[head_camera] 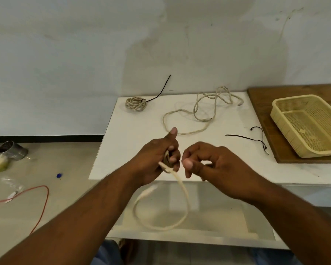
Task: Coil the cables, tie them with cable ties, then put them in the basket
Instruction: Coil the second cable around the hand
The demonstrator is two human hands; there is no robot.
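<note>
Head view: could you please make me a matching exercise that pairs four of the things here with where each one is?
Things:
1. coiled cable
2. held cable
3. basket
4. cable ties

Places:
A. on the wooden board
B. in the grip of the left hand
C. far left corner of the white table
D. on the table, beside the board

Pairs: 1-C, 2-B, 3-A, 4-D.

Cream cable (180,185); beige coiled cable (136,104), black cable tie (161,92); pale-yellow basket (287,119), perforated mesh pattern; white table (134,134); brown wooden board (260,104); red wire (45,197); blue cap (59,175).
</note>
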